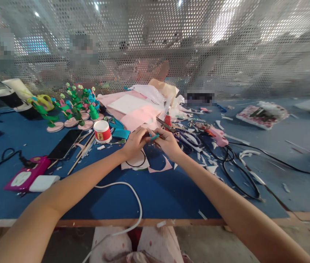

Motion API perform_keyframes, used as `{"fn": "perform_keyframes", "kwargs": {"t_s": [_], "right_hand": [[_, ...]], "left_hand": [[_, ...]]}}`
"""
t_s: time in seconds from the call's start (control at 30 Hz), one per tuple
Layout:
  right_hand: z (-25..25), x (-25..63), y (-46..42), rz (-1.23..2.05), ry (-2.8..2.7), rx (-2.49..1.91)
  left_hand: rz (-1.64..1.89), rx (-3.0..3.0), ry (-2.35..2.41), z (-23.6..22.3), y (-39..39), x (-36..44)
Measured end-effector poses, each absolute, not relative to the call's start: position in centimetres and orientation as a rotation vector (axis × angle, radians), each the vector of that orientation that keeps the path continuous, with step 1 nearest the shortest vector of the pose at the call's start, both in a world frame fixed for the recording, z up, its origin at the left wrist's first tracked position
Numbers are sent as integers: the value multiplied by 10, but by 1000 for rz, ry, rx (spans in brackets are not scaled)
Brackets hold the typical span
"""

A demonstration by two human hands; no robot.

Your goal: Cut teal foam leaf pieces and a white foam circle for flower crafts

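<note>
My left hand [135, 144] and my right hand [169, 143] meet over the middle of the blue-topped table. Between their fingertips is a small turquoise strip [155, 137], pinched from both sides; the fingers hide part of it. Below the hands lie a white piece with a black ring on it [135, 160] and a pink offcut with a curved cutout [160, 166]. Left of my left hand are a turquoise folded piece [121, 134] and a red-and-white tub [102, 132]. Scissors [167, 124] lie just beyond my right hand.
Several small green craft plants on round pink bases [85, 116] stand at the back left. A phone [65, 144], wooden sticks [81, 153] and a magenta power strip [29, 173] lie left. A pink glue gun [218, 136], its black cord and white scraps spread right. A white cable [140, 204] crosses the front edge.
</note>
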State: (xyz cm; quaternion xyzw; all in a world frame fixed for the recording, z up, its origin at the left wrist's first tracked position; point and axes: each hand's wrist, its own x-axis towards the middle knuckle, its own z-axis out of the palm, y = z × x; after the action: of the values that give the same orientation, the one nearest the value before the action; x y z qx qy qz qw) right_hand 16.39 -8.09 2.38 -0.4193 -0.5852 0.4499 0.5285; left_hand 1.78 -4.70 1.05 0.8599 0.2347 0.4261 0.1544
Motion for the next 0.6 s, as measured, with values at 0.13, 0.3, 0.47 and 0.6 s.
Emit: {"fn": "perform_keyframes", "kwargs": {"t_s": [0.13,0.3,0.47,0.6], "right_hand": [[26,164,-82,1031,-1403,-1020],[26,163,-82,1023,-1416,-1018],[22,166,-80,1022,-1385,-1052],[20,167,-79,1038,-1383,-1030]], "left_hand": [[1236,2188,620,10,-48,19],[1207,1992,550,5,-46,20],[1222,1971,563,8,-47,20],[1223,1945,547,10,-48,20]]}}
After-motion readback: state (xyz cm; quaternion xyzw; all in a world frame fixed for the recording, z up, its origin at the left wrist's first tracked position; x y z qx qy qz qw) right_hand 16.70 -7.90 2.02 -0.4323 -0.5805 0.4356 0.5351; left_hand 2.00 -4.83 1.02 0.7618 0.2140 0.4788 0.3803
